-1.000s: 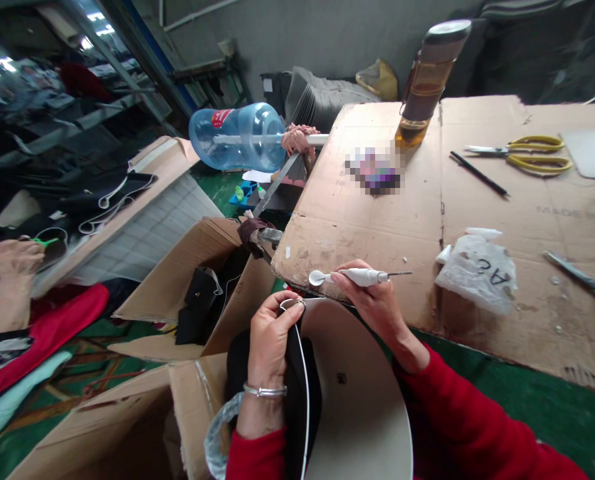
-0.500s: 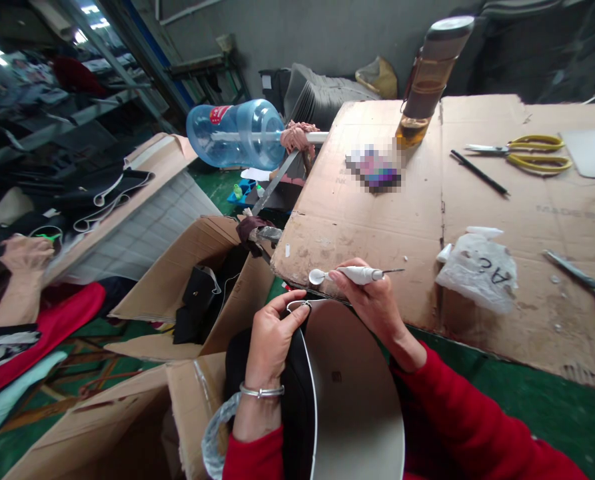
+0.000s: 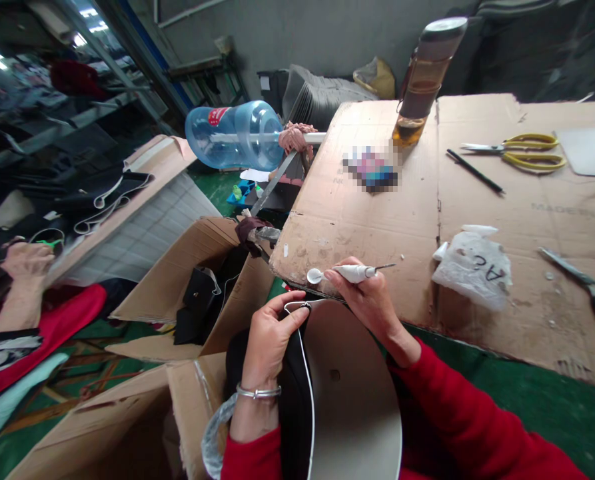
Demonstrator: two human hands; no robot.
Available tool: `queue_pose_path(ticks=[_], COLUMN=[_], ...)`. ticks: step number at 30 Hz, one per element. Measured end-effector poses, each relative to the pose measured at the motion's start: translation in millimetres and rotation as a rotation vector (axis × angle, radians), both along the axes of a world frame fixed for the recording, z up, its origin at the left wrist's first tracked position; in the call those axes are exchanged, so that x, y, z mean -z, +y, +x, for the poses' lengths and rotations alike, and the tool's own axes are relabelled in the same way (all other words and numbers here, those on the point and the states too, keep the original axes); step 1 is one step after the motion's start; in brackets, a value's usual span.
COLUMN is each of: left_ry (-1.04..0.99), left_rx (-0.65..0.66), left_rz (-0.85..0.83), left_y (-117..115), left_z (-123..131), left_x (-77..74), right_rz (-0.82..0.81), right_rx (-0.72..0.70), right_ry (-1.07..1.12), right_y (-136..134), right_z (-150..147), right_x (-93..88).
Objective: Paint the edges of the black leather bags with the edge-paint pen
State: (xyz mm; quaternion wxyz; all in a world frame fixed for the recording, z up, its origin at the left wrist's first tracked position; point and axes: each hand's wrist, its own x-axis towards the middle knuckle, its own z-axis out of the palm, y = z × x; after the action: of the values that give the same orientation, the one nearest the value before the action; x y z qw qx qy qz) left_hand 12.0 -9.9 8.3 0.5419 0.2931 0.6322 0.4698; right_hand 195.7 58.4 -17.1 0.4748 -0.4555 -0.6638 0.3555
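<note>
My left hand [image 3: 270,340], with a silver bangle at its wrist, pinches the top edge of a black and beige piece [image 3: 354,393] that has a white trim. The piece stands upright below the table edge. In my right hand [image 3: 372,303] is a white tool [image 3: 356,273] with a thin dark tip pointing right. Just left of its rear end, a small round white cap [image 3: 314,275] lies at the table corner. A crumpled plastic bag [image 3: 473,270] sits on the cardboard-covered table [image 3: 367,233] to the right.
On the table are a bottle [image 3: 430,80], yellow-handled scissors [image 3: 532,153], a black pen [image 3: 474,171], dark scissors [image 3: 582,283] and a blurred item. Open cardboard boxes [image 3: 177,280] and a blue water jug [image 3: 234,135] are leftward. Another person's hand [image 3: 27,260] is at far left.
The view has shifted slightly, so the table things appear a little further left. Both hands keep their holds, with the white tool still near the cap.
</note>
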Motion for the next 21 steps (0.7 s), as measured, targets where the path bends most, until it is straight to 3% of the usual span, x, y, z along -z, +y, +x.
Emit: queue_pose_path(ticks=[5,14,17,21], left_ry=[-0.044,-0.069,-0.017,0.206], left_rx=[-0.075,-0.294,-0.419,-0.659], left_rz=[0.025,0.116,0.167,0.270], left_y=[-4,-21,-36,-73], left_z=[-1,-13,-24,-46], left_x=[-6.1,-21.9,-43.4,-100.1], right_rz=[-0.053,-0.022,-0.011,0.011], right_rx=[0.068,0.030,-0.020,-0.016], right_ry=[0.163,0.329,0.342,0.394], right_y=[-1,-5,-5,-5], right_z=[0,-2,-1,2], right_x=[-3.3,2.5,6.3,7.4])
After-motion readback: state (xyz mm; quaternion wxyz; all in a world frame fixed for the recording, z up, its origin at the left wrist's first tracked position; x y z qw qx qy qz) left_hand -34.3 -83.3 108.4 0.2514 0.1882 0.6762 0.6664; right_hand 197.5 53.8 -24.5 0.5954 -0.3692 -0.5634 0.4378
